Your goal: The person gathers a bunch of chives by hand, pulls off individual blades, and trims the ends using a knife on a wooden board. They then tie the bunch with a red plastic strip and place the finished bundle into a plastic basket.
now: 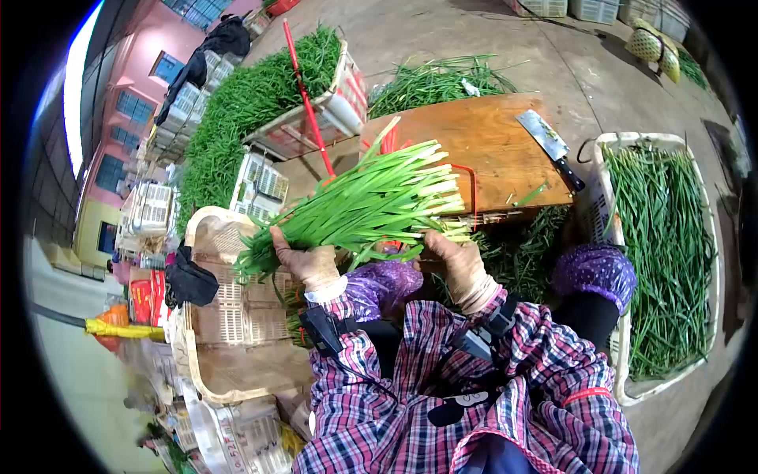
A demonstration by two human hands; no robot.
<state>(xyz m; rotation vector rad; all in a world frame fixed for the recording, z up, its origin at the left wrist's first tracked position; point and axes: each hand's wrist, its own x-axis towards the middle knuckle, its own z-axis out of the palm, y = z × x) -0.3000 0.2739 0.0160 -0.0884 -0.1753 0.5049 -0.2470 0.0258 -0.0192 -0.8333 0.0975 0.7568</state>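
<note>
A thick bunch of Chinese chives (371,197) lies across my lap at the near edge of the wooden board, pale cut ends to the right and leafy tips to the left. My left hand (312,265) is closed round the leafy part from below, its thumb up along the side. Near the pale ends, my right hand (458,261) grips the bunch's lower edge with the thumb on top. Some fingers of both hands are hidden. A cleaver (546,142) with a black handle rests on the wooden board (489,142), beyond my right hand.
At my left stands a cream plastic basket (189,347); a crate of chives (663,253) is at my right. Loose greens (442,83) lie beyond the board. A red pole (304,95) leans by a heaped white crate (347,87). Purple covers (596,272) wrap my knees.
</note>
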